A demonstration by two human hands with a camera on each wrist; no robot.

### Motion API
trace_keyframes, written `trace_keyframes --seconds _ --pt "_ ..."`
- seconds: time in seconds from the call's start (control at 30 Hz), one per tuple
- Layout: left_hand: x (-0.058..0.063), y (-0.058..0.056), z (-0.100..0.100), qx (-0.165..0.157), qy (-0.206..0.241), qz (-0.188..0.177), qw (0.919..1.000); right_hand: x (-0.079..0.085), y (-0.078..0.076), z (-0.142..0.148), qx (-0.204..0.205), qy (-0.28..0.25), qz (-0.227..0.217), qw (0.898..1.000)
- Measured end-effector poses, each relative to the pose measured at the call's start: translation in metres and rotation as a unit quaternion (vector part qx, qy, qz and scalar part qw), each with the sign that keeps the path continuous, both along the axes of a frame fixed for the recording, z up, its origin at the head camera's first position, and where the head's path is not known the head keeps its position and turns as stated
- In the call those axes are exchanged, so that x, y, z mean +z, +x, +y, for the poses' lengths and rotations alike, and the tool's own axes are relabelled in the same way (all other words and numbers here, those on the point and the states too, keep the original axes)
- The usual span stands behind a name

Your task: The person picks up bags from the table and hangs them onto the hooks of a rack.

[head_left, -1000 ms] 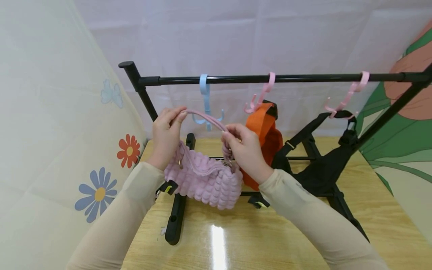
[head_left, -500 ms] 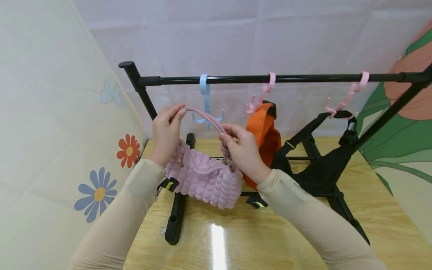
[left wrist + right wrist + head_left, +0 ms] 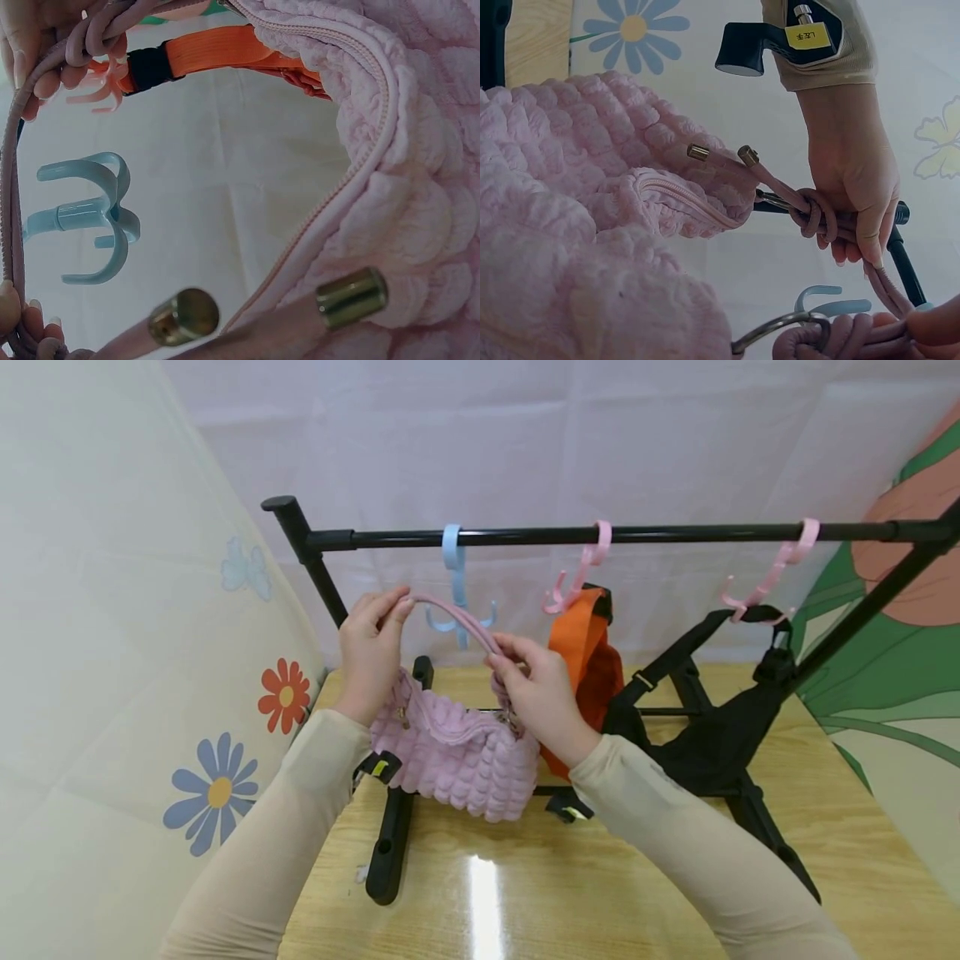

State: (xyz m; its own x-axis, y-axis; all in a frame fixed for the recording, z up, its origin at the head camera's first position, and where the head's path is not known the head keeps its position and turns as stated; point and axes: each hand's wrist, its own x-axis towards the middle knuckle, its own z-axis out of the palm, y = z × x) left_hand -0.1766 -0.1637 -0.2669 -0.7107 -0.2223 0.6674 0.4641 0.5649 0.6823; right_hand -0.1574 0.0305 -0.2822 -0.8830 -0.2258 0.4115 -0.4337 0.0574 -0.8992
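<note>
A pink puffy handbag hangs by its thin double strap between my hands, its body just above the tabletop. My left hand pinches the strap's left end between thumb and fingers. At the other end, my right hand pinches the strap near its knot. Knots, metal rings and brass-tipped cord ends show in the right wrist view. Just behind the strap is a blue hook on the rack's bar; in the left wrist view, its prongs appear through the strap's loop, apart from the strap.
The black rack bar runs across the back. From one pink hook hangs an orange bag; from another pink hook, a black bag. A rack foot lies on the wooden table.
Both hands and the handbag have risen slightly, the left hand most. The strap's left end is now a little higher, and the right hand has shifted slightly left.
</note>
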Motion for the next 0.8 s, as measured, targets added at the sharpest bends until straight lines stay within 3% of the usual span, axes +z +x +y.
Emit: trace_keyframes --seconds 0.8 --pt "-0.0032 -0.0071 0.0012 0.004 0.027 -0.004 0.9996 -0.0016 -0.0029 -0.0024 0.008 -0.012 -0.026 1.0"
